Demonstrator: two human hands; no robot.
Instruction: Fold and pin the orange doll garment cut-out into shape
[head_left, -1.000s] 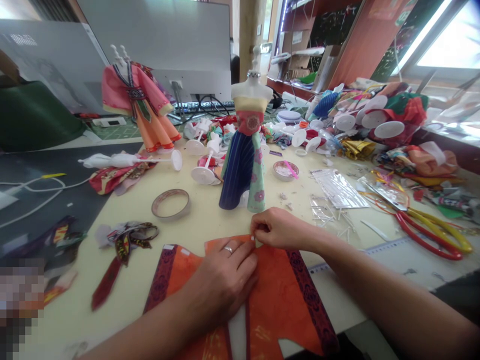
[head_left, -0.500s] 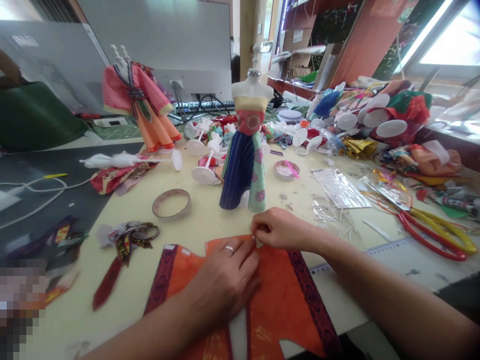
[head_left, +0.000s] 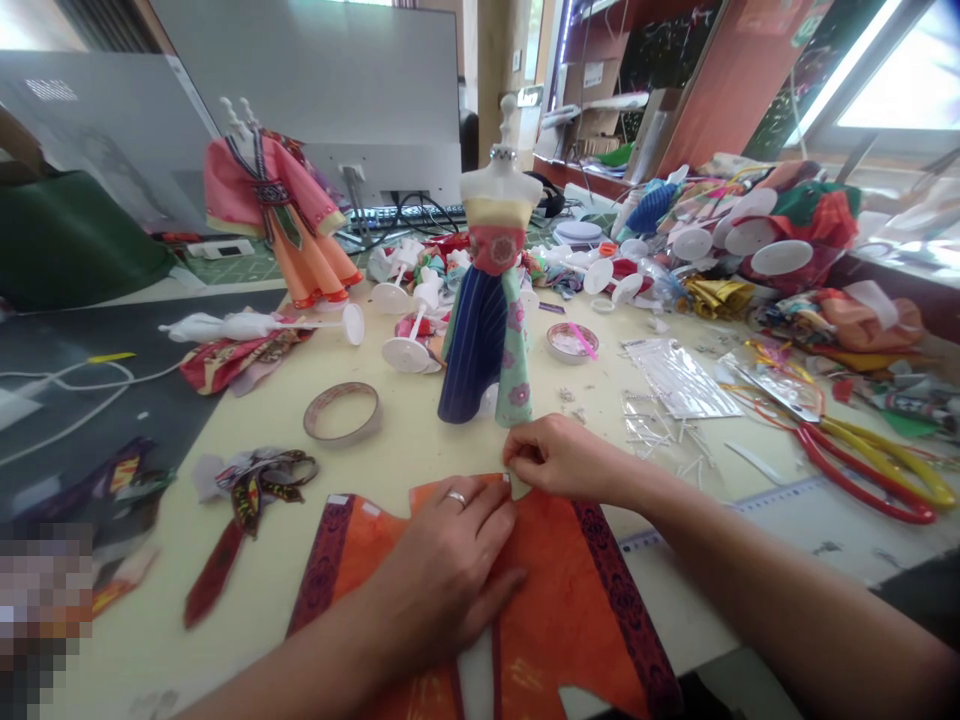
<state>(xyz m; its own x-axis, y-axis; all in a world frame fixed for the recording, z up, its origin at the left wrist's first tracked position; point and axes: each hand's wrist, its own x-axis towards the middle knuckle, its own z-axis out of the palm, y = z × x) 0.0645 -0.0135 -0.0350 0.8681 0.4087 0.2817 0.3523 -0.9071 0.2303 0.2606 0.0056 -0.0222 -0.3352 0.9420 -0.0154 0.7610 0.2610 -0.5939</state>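
Note:
An orange mottled fabric piece [head_left: 570, 590] with dark patterned border bands [head_left: 619, 570] lies flat on the cream table [head_left: 225, 560]. My left hand [head_left: 450, 570], with a ring on one finger, rests flat on this fabric and holds nothing. My right hand [head_left: 559, 458] pinches the fabric's upper edge between its fingertips, where a small pale corner shows. Just beyond that hand stands a small mannequin in a blue, green and pink dress [head_left: 487, 340]. The fabric's lower end runs out of view.
A tape roll [head_left: 343, 413] and ribbon scraps [head_left: 251, 495] lie left of the fabric. To the right are clear pins [head_left: 652, 425], a plastic bag [head_left: 679, 378], red-and-yellow handled pliers [head_left: 862, 470] and a ruler [head_left: 720, 515]. White stands and fabric pile up behind.
The view has shifted slightly. My right fingers have shifted a little on the fabric's upper edge, and a pale corner now shows beneath them.

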